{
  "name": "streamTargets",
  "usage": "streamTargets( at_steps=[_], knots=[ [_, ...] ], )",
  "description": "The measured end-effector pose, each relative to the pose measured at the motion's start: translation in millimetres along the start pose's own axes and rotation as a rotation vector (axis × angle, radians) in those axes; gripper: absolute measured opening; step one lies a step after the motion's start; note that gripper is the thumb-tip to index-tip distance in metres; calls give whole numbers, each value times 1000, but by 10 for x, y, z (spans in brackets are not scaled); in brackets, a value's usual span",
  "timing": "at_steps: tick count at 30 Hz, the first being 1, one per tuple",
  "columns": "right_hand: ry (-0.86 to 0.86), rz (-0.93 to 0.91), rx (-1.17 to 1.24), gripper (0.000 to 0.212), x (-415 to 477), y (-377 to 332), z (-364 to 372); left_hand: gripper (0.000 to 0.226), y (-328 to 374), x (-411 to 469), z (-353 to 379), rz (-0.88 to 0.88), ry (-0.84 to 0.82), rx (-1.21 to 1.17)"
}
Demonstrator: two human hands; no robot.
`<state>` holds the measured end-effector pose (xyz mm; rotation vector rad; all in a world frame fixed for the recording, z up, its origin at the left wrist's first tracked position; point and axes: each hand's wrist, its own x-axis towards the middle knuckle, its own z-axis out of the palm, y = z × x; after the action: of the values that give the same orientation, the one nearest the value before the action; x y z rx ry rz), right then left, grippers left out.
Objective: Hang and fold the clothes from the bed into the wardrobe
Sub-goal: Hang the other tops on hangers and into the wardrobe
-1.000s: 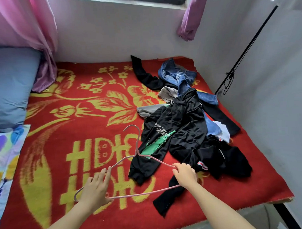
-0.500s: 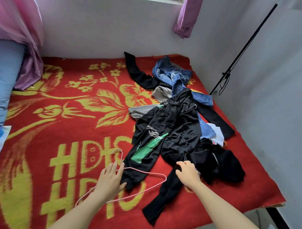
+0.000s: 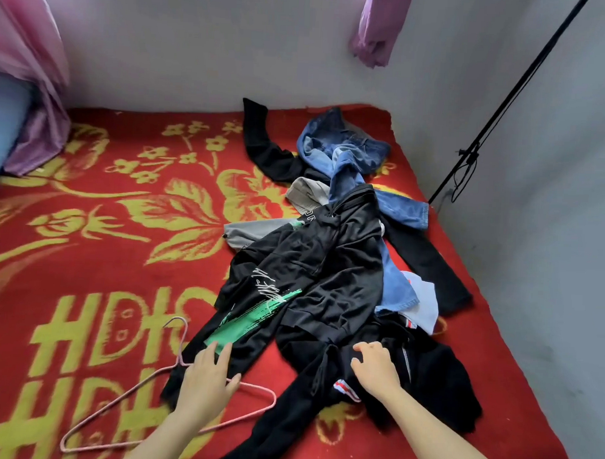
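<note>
Left hand (image 3: 205, 380), fingers straight, lies flat across hanger (image 3: 273, 400) and jacket (image 3: 310, 264) sleeve. Right hand (image 3: 375, 369) curls its fingers into a black garment (image 3: 436, 381). Hanger rests on bed (image 3: 104, 256), likely so both hands can sort the pile.

Red blanket (image 3: 121, 257) reads "HDIC" in yellow, 2 rows; black jacket (image 3: 327, 264) white script illegible.

The jacket (image 3: 313, 264) was black cloth with a slight sheen. The blanket (image 3: 104, 256) looked fuzzy. The jeans (image 3: 351, 162) were matt denim.
</note>
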<state>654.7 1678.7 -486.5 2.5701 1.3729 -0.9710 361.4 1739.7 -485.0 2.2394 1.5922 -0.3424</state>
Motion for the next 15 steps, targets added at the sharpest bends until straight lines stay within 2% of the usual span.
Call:
streamTargets(
  at_steps=[1,4,7,9,12,15],
  knots=[
    [-19,-5,3,38,126,56,-14,69,103,42,25,-75,-6,-49],
    [-53,19,71,38,445,65,-28,65,227,150,105,-155,-1,-83],
    [-53,61,185,38,817,44,6,64,244,285,226,-202,-12,-99],
    [-17,93,263,45,1059,20,6,63,228,367,305,-228,-30,-106],
    [29,221,395,56,1571,67,17,61,227,555,440,-293,-76,-133],
    [74,364,465,57,1860,160,4,60,264,672,483,-315,-127,-122]
  ],
)
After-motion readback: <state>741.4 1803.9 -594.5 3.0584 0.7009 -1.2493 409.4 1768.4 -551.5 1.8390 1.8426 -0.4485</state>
